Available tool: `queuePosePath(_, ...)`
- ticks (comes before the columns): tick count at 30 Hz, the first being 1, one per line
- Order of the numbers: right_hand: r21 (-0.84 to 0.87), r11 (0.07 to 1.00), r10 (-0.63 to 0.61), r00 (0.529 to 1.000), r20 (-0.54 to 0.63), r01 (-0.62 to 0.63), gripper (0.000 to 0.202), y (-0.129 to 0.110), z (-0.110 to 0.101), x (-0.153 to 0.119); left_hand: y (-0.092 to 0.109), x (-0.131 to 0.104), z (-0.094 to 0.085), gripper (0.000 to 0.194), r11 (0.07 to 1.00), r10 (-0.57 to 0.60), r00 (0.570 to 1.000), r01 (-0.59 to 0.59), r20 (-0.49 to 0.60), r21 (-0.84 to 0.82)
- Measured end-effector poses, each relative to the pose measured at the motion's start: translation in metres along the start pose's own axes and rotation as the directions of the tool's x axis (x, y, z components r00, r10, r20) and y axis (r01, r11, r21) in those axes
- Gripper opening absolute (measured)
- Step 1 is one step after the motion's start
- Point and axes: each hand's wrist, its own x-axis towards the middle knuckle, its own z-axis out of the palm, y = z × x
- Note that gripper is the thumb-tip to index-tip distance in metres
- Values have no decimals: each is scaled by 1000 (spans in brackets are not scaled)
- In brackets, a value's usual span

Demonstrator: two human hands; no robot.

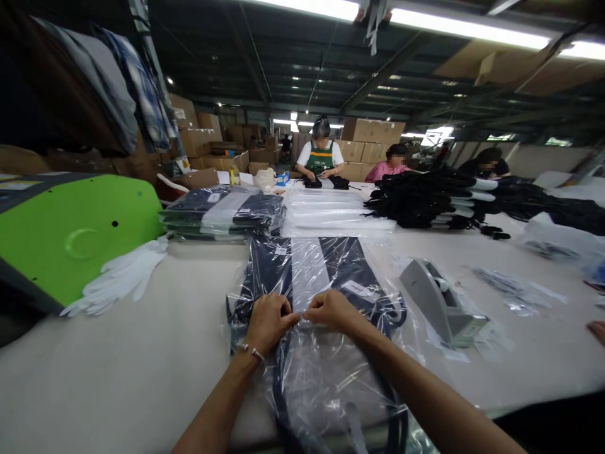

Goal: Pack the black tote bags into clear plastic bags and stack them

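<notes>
In front of me lies a dark navy fabric item (265, 271) with a pale band (309, 271) down its middle and long dark straps toward me. A clear plastic bag (331, 372), wrinkled and shiny, covers it. My left hand (268, 323) is closed in a pinch on the plastic near the lower end of the band. Close beside it, my right hand (334, 310) also pinches the plastic, fingertips almost touching the left thumb. Whether a small strip is between the fingertips, I cannot make out. A white label (359, 290) shows through the plastic.
A grey tape dispenser (442, 306) stands to the right. White gloves (120, 277) lie beside a green machine (85, 227) at left. Bagged dark items (227, 211), clear plastic sleeves (331, 211) and black stacked goods (425, 195) sit behind. Several people work beyond.
</notes>
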Motion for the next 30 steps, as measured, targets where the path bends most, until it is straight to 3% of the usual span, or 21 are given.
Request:
queuePosePath(3, -303, 952, 46, 999, -27, -52, 13, -2, 3, 12, -1, -1, 3, 17, 1000, -2, 1000, 2, -27, 13)
queuePosePath(6, -457, 887, 67, 998, -12, -64, 20, -6, 1, 16, -4, -1, 8, 18, 1000, 5, 999, -4, -40, 29)
queuePosePath(11, -553, 829, 61, 997, -54, -81, 52, -2, 0, 19, -7, -2, 11, 20, 999, 25, 999, -24, -43, 27)
queuePosePath(15, -527, 844, 55, 994, -90, -94, 56, 9, -6, 17, -5, -2, 10, 20, 1000, 19, 999, -18, -44, 24)
queuePosePath(18, -476, 870, 77, 989, -126, -128, 47, 23, -27, 9, -1, -1, 6, 21, 1000, -6, 1000, 7, -27, 8)
queuePosePath(22, -354, 916, 131, 975, -181, -189, 39, 59, -82, -10, -4, -6, -14, 21, 985, 87, 995, -79, 44, -154)
queuePosePath(24, -263, 936, 143, 934, -328, -236, 45, 81, -111, -19, -17, -11, -29, 23, 971, 115, 989, -131, -89, -198)
queuePosePath(25, -231, 936, 149, 895, -420, -264, 51, 92, -122, -21, -26, -14, -36, 28, 978, 74, 976, -111, -203, -176)
queuePosePath(27, -148, 932, 207, 822, -530, -330, 65, 112, -134, -24, -50, -16, -48, 47, 989, -102, 916, 51, -389, -138)
queuePosePath(28, -86, 930, 261, 807, -529, -357, 71, 120, -135, -24, -63, -15, -52, 59, 972, -216, 888, 158, -406, -173)
queuePosePath(30, 70, 917, 379, 809, -448, -392, 74, 133, -130, -21, -85, -9, -55, 79, 879, -431, 864, 338, -261, -336)
